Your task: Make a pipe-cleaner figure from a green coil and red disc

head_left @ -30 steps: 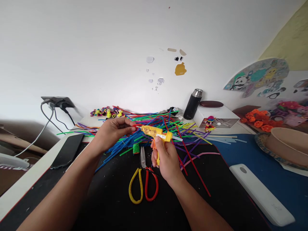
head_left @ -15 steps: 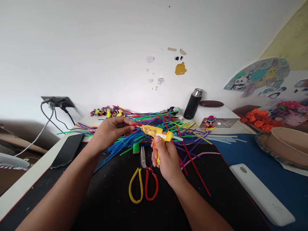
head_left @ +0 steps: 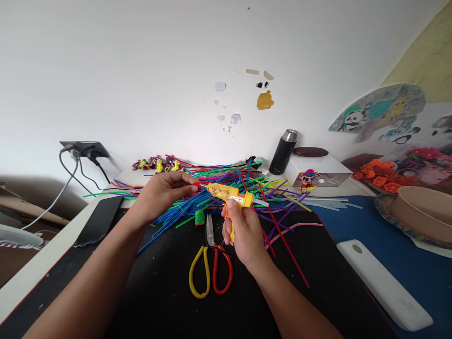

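Note:
My right hand [head_left: 243, 228] is wrapped round a yellow hot glue gun [head_left: 226, 193], its nozzle pointing left and a clear glue stick [head_left: 260, 202] jutting from its back. My left hand [head_left: 167, 193] pinches a small red fuzzy piece [head_left: 199, 185], mostly hidden by the fingers. The nozzle tip is at this red piece; whether they touch I cannot tell. Below the hands lie scissors [head_left: 210, 259] with one yellow and one red handle, slightly parted. A small green fuzzy piece [head_left: 199, 217] sits by the blade tips.
Behind the hands spreads a heap of coloured pipe cleaners [head_left: 183, 212]. Small fuzzy figures stand at the back left, and one figure [head_left: 308, 181] by a white box [head_left: 318, 165]. A black flask [head_left: 283, 153], a phone [head_left: 99, 221] and a long white case [head_left: 384, 285] lie around the black mat.

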